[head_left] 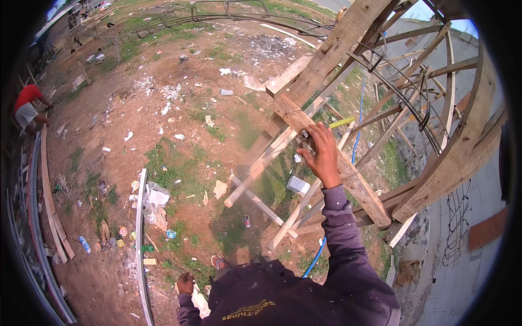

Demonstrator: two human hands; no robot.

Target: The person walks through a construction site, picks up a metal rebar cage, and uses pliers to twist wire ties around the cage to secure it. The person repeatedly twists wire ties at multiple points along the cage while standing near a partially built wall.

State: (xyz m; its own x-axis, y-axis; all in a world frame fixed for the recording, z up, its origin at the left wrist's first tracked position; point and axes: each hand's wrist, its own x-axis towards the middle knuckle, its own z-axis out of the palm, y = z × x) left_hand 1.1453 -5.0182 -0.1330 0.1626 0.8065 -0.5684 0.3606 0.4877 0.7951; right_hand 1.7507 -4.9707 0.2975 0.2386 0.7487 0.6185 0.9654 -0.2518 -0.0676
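My right hand (322,153) reaches forward to a wooden plank (361,191) in a raised timber frame. Its bent fingers rest on the plank, and the thumb sits at the near edge, apart from the fingers. A dark patch between thumb and fingers is too small to make out. Just right of the fingertips a narrow yellow strip (342,122) sticks out, partly hidden by the hand. My left hand (185,283) hangs low beside my body, fingers curled; whether it holds anything is hidden. A pale sheet-like thing (200,300) is close to it.
Crossed timber props (263,209) stand below the frame, near a white block (298,185) and a blue hose (315,257). A long pale bar (141,239) lies at left. Litter dots the dirt. A person in red (27,100) bends at far left by long boards (49,204). A grey wall (462,239) rises at right.
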